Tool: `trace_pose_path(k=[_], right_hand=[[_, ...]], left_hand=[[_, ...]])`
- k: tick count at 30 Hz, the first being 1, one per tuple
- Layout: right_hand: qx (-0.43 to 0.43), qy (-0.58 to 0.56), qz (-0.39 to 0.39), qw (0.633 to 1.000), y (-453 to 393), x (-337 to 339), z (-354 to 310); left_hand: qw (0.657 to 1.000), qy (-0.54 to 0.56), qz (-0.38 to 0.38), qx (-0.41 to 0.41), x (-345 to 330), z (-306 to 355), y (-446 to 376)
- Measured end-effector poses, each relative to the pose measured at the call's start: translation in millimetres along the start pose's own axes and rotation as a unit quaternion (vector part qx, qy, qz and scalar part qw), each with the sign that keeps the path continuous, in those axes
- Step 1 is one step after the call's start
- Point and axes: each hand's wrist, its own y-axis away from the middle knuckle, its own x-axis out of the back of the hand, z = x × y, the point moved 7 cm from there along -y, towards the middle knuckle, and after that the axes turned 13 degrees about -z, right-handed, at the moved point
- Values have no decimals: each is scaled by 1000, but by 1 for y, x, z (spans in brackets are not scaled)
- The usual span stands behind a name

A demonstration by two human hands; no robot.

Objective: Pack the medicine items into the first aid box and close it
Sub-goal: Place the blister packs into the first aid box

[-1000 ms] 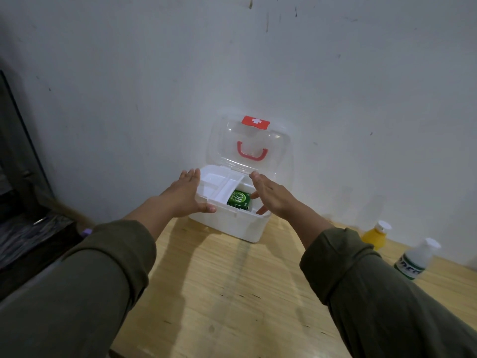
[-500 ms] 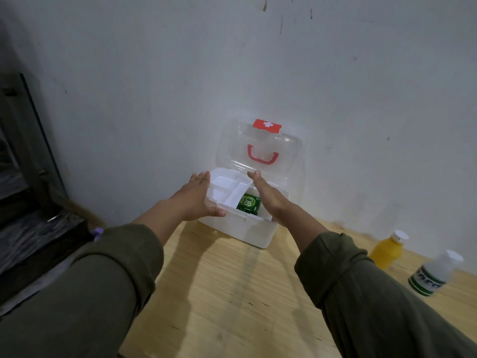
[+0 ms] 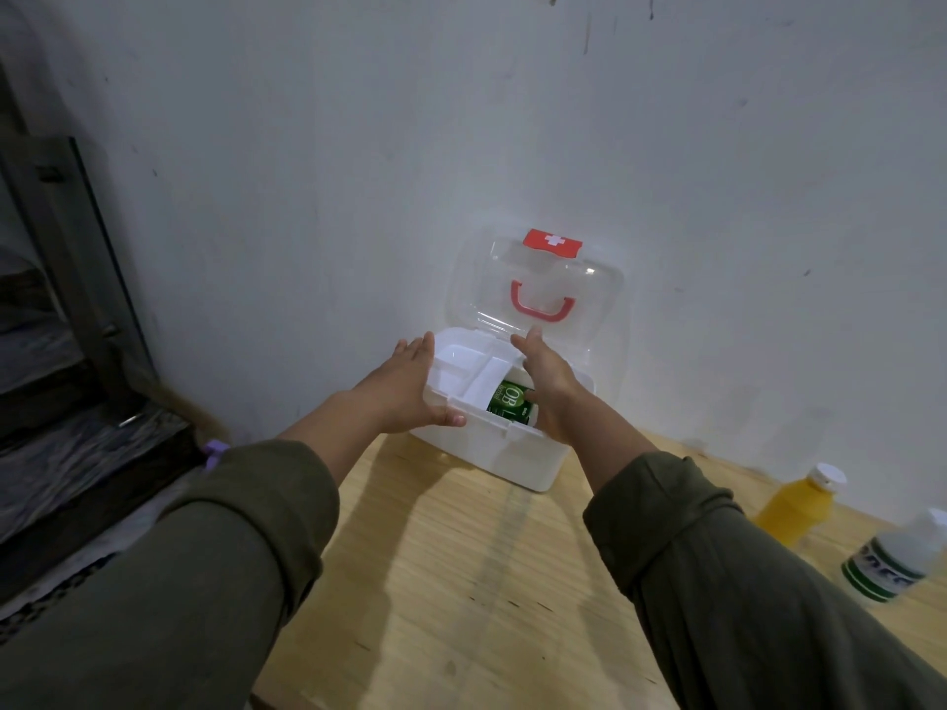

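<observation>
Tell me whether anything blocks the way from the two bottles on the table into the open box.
Nothing visible does. The yellow bottle and the clear green-labelled bottle stand right of the white first aid box, bare wooden table between. Its clear lid is up; only the right hand hangs over the opening.

Wooden table [image 3: 461, 581]: first aid box [image 3: 512, 453], two bottles [image 3: 791, 509].

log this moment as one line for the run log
white plastic first aid box: clear lid up | green carton inside | left hand, right hand: on box rim | yellow bottle, white bottle: on table
</observation>
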Motion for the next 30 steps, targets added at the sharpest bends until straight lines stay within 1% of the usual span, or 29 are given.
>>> trace_pose_path(k=[4, 9, 17, 19, 22, 24, 30], right_hand=[[-10, -71, 51, 996, -1, 9, 4], [-24, -144, 80, 986, -1, 16, 10], [-43, -265, 79, 960, -7, 10, 20], [-43, -257, 81, 962, -8, 8, 20], [-45, -184, 97, 977, -7, 15, 16], [-50, -157, 103, 981, -4, 21, 14], [-69, -204, 70, 974, -5, 17, 22]], left_hand=[[1000, -1, -3, 0, -1, -1, 0], [1000, 1, 0, 1, 0, -1, 0], [1000, 6, -1, 1, -1, 0, 0], [1000, 5, -3, 2, -1, -1, 0], [1000, 5, -5, 2, 0, -1, 0], [1000, 6, -4, 0, 0, 0, 0], [1000, 5, -4, 2, 0, -1, -1]])
